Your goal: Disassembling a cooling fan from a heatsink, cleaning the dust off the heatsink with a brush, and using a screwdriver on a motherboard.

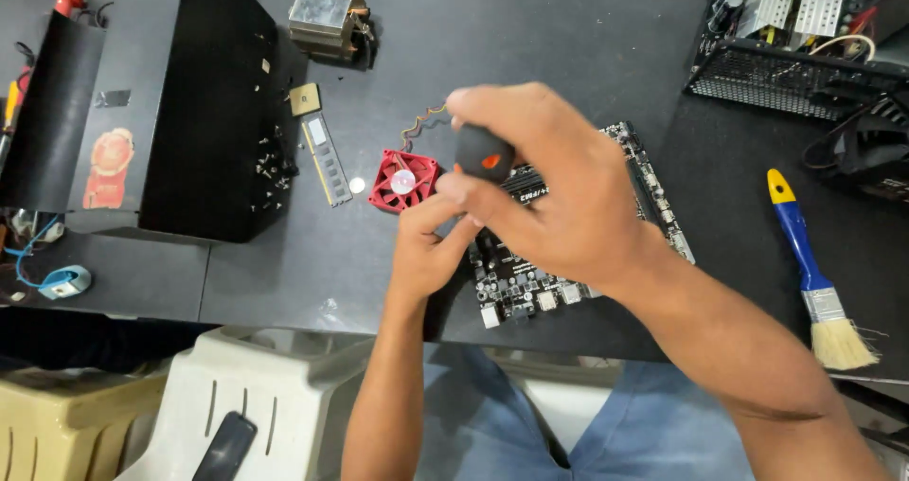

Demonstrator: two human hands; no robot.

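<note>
My right hand point(554, 192) is closed around a screwdriver handle point(483, 154), black with an orange spot, held upright over a black motherboard point(530, 287) on the dark table. My left hand point(426, 244) rests at the board's left edge, with its fingers pinching near the screwdriver's shaft; the tip is hidden by my hands. A small red fan point(404, 181) with a twisted wire lies just left of the board, touching nothing I hold.
A black computer case point(180, 102) stands at left, with a memory stick point(327, 159), a coin cell point(357, 186) and a heatsink point(327, 22) near it. A blue-handled brush point(814, 273) lies at right. A white plastic stool point(256, 396) holds a phone point(225, 448).
</note>
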